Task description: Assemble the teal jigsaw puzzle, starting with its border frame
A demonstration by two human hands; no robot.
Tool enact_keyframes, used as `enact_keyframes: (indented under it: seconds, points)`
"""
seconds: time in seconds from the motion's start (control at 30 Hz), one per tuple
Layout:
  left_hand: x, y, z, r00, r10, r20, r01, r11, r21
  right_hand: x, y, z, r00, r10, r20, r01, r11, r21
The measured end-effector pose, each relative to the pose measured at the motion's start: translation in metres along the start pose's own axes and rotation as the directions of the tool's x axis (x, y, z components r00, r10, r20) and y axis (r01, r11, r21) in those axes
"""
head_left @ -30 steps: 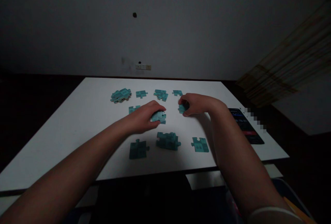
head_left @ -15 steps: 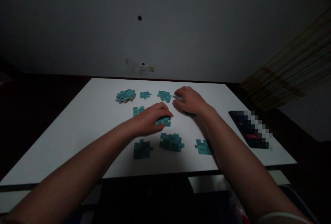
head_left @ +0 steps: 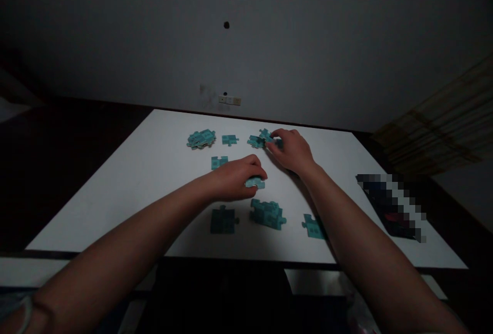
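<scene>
Your fingers [head_left: 257, 168] on the left hand [head_left: 234, 179] curl down over a small teal jigsaw piece [head_left: 255, 183]. They grasp it against the desk [head_left: 115, 210], and this seems to keep the piece flat and steady, because only its lower part shows under them. Your right hand [head_left: 290, 150] reaches more far, and its fingertips [head_left: 272, 138] are at a joined group of teal pieces [head_left: 257, 141] near the far edge of the desk. You cannot tell from this view if they pinch the group or only touch it, because the hand covers that place.

A stack of teal pieces [head_left: 201, 138] lies near the far edge, left of the middle, and a single teal piece [head_left: 230, 140] is just beside it. Another teal piece [head_left: 219, 162] lies behind your left hand. Toward the front edge are a dark teal piece [head_left: 224, 221], a joined cluster [head_left: 267, 214], and a lone piece [head_left: 313, 227] near your right forearm [head_left: 358, 236]. The pieces lie mostly apart, so each shape is easy to see. A flat dark object [head_left: 391, 205], blurred too much to tell, lies near the right edge.
</scene>
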State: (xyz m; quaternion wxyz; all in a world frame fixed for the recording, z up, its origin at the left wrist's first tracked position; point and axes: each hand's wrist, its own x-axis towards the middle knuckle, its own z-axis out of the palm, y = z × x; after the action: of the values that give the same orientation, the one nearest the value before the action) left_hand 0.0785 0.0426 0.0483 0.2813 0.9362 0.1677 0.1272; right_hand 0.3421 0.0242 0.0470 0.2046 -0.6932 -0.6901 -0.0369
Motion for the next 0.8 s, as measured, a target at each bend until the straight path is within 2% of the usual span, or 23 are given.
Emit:
enact_keyframes:
  seconds: [0.07,0.2,0.27,0.5,0.63,0.8]
  points:
    - [0.000,0.000,0.000,1.000,0.007,0.002,-0.007,1.000,-0.013,0.000,-0.003,0.003,1.000,0.000,-0.012,0.000,1.000,0.003]
    - [0.000,0.000,0.001,0.999,0.044,0.000,-0.044,0.996,-0.074,0.000,-0.009,0.007,0.993,-0.076,0.087,0.078,0.997,-0.021]
    - [0.000,0.000,0.003,0.998,0.057,0.001,-0.057,0.993,-0.106,0.001,-0.008,0.006,0.991,-0.098,0.096,0.100,0.995,-0.015]
    - [0.002,0.006,0.009,0.998,0.058,0.022,-0.054,0.989,-0.140,0.002,0.007,0.001,0.998,0.023,-0.061,-0.021,0.999,0.042]
    - [0.002,0.009,0.007,0.999,0.046,0.016,-0.044,0.994,-0.098,0.001,0.010,0.004,0.995,0.049,-0.082,-0.045,0.998,0.053]
    - [0.001,0.003,0.004,0.997,0.032,-0.069,-0.040,0.992,-0.119,0.000,0.009,0.005,0.994,0.069,-0.079,-0.065,0.997,0.051]
